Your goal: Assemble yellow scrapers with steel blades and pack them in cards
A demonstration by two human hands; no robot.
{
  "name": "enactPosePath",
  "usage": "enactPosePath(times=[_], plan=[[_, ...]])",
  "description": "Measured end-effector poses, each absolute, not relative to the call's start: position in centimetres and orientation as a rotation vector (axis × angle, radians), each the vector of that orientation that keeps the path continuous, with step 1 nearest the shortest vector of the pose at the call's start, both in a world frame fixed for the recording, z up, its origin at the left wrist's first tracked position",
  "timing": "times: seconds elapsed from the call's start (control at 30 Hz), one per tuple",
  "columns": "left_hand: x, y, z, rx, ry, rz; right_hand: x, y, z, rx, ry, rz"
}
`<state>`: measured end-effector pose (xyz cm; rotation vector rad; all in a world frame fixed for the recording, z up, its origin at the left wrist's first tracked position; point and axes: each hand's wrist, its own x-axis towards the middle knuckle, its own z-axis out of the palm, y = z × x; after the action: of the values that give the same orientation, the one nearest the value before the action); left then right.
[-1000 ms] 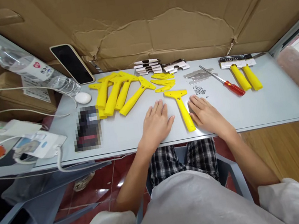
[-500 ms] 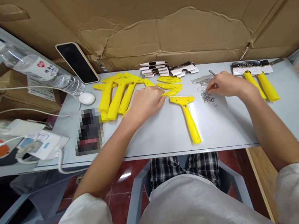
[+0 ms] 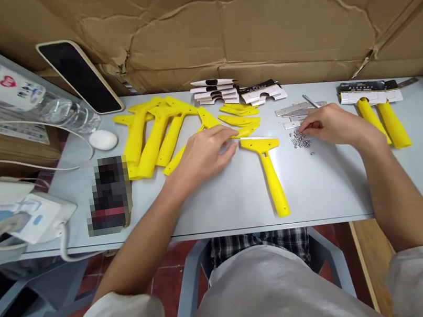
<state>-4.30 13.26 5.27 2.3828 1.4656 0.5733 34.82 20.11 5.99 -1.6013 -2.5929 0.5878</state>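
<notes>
A yellow scraper [image 3: 271, 176] lies on the table between my hands, blade edge away from me. My left hand [image 3: 210, 150] hovers at its left, thumb and fingers apart, with nothing between them. Under and beyond it are yellow handles [image 3: 149, 141] in a pile and several loose yellow clamp pieces [image 3: 239, 120]. My right hand [image 3: 328, 125] is closed, fingertips pinched at the edge of a heap of small screws [image 3: 300, 139]. A slim metal rod [image 3: 310, 101] sticks out from behind its fingers, seemingly held in it. Flat metal blades [image 3: 292, 110] lie just behind that hand.
Folded card sleeves [image 3: 215, 93] are stacked at the back. Two scrapers with card sleeves [image 3: 370, 91] lie at the right. On the left are a leaning phone [image 3: 80, 77], a water bottle [image 3: 27, 96], a white egg-shaped item [image 3: 103, 139], a pixelated dark object [image 3: 109, 195] and a power strip [image 3: 41, 215].
My left hand has opened, its thumb moving away from the fingers. The rod in my right hand has tipped over to the left, and the fingertips pinch by the screws. The view has shifted slightly.
</notes>
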Motion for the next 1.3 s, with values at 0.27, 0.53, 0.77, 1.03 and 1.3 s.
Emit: enactPosePath(times=[0.27,0.53,0.77,1.03,1.3], plan=[[-4.5,13.3,5.0,2.393,1.479,0.519,34.8,19.6,5.9,-1.509,-2.632,0.567],[-4.3,13.5,4.8,2.415,1.437,0.58,34.4,19.2,5.7,-1.588,-2.57,0.598],[-4.3,13.9,3.8,2.421,1.337,0.677,34.5,19.5,5.9,-1.647,-2.493,0.724],[-3.8,13.7,3.5,2.368,1.359,0.657,33.1,18.9,6.1,-1.6,-2.389,0.442],[-3.0,13.9,2.4,2.315,1.396,0.733,28.4,17.3,5.1,-1.185,-2.381,0.493]])
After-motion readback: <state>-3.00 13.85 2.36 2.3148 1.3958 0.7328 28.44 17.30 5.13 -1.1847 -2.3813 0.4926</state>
